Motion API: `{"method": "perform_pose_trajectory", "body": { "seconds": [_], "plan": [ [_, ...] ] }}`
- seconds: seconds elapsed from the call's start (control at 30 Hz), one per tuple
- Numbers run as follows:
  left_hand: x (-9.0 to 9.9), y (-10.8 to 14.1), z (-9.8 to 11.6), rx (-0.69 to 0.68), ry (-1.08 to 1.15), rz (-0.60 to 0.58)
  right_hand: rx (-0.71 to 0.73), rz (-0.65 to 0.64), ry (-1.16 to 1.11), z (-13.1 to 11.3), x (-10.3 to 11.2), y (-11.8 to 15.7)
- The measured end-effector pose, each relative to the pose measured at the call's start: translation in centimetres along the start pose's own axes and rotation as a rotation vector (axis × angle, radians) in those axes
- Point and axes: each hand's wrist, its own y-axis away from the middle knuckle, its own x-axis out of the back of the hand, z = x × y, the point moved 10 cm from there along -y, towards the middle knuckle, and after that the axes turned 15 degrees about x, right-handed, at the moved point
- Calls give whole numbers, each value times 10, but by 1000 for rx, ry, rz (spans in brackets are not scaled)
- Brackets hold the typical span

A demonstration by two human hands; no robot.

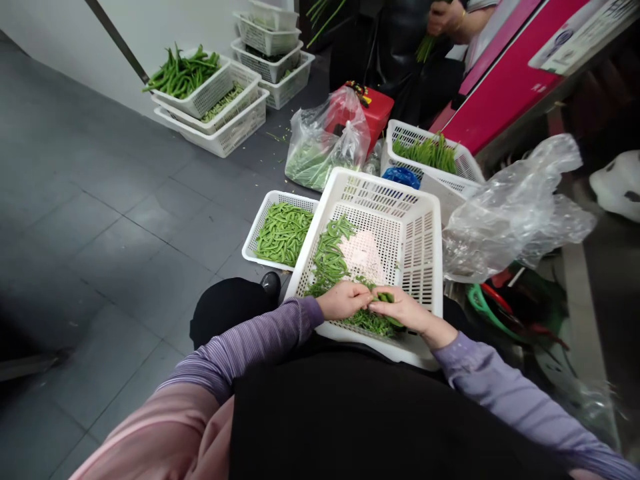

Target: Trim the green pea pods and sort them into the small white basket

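My left hand (pixel 345 298) and my right hand (pixel 400 309) meet over the near end of a large white basket (pixel 435 267) on my lap. Several green pods (pixel 384 297) rest in the curled fingers of my right hand. My left thumb and finger pinch at the end of one of these pods, close to the right fingertips; the exact grip is too small to make out. Inside the basket lie more green pods (pixel 330 250), small green trimmings (pixel 371 322) under my hands and a pale pink patch (pixel 363 255).
Left of the basket, a white tray (pixel 247 248) holds green pods. Beyond stand a bag of greens (pixel 313 163), a red container (pixel 377 110) and a basket of green stems (pixel 473 167). Stacked baskets (pixel 245 127) line the wall. Another person's hand (pixel 445 19) holds stems.
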Motion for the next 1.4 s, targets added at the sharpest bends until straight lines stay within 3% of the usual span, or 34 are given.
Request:
{"method": "perform_pose_trajectory", "body": {
  "seconds": [0.07,0.13,0.2,0.3,0.33,0.37,0.43,0.53,0.63,0.73,0.8,0.93,1.0,1.13,1.27,1.4],
  "plan": [
    [-1,-1,-12,111,241,-5,-31,129,-236,12,-4,3],
    [-5,0,-22,164,315,32,-61,248,-438,27,-5,2],
    [-13,1,-22,126,150,65,-75,479,-506,44,15,-1],
    [-34,2,-23,50,-372,47,-82,862,-425,65,62,-7],
    [-38,3,-27,55,-516,49,-84,915,-347,68,74,-14],
    [-38,2,-31,69,-618,72,-86,888,-234,67,80,-25],
    [-33,2,-35,83,-722,142,-80,652,87,61,71,-59],
    [-33,1,-36,57,-790,161,-130,203,541,68,22,-98],
    [-39,0,-43,72,-806,87,-241,45,675,89,-12,-106],
    [-29,-2,-53,187,-795,71,-281,56,653,96,-12,-100],
    [-10,-3,-59,301,-752,140,-320,76,542,95,-1,-86],
    [24,-5,-58,377,-413,343,-374,182,-308,83,0,-42],
    [18,-9,-62,389,-85,268,-360,264,-642,71,-4,-22],
    [-8,-14,-53,332,420,55,-313,426,-879,62,-10,4],
    [-10,-10,-41,253,521,69,-290,506,-980,58,-18,13],
    [0,-3,-32,167,399,182,-231,531,-1059,46,-27,13]
  ]
}}
